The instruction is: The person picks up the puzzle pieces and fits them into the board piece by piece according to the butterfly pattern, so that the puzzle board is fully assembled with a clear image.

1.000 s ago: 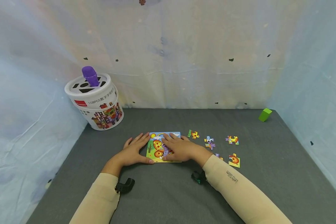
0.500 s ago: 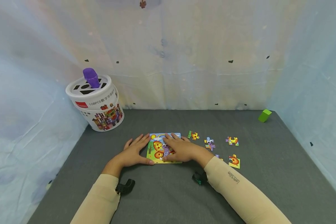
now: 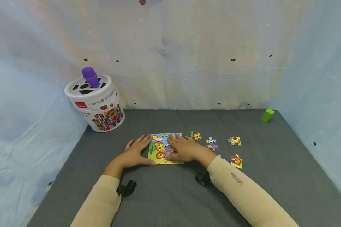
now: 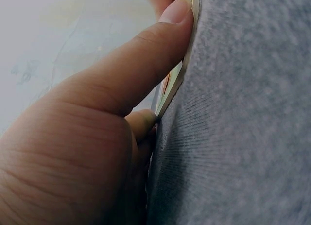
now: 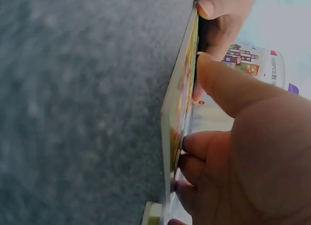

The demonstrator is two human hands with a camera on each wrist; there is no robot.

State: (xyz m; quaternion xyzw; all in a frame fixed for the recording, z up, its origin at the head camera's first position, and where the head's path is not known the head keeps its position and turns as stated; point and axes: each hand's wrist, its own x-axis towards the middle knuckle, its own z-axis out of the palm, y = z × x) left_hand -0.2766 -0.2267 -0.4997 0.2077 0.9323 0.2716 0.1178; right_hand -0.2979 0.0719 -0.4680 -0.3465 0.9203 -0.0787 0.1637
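Observation:
A jigsaw puzzle board (image 3: 160,146) with a butterfly picture lies flat on the grey cloth in the head view. My left hand (image 3: 133,155) rests along its left side, fingers spread and straight, the thumb at the front left corner. In the left wrist view the thumb (image 4: 146,55) touches the board's edge. My right hand (image 3: 186,148) lies over the right half of the board and hides part of the picture. Seen from the right wrist, its fingertips and thumb (image 5: 233,84) touch the board's top face. Neither hand is curled round anything.
Several loose puzzle pieces (image 3: 212,144) lie right of the board, one partly hidden by the right forearm. A white bucket (image 3: 95,104) with a purple block (image 3: 90,77) in its lid stands at the back left. A green block (image 3: 268,115) sits at the back right.
My right hand has shifted slightly to the right on the board, uncovering the butterfly's face. The left hand stays in place. The head view tilts a little.

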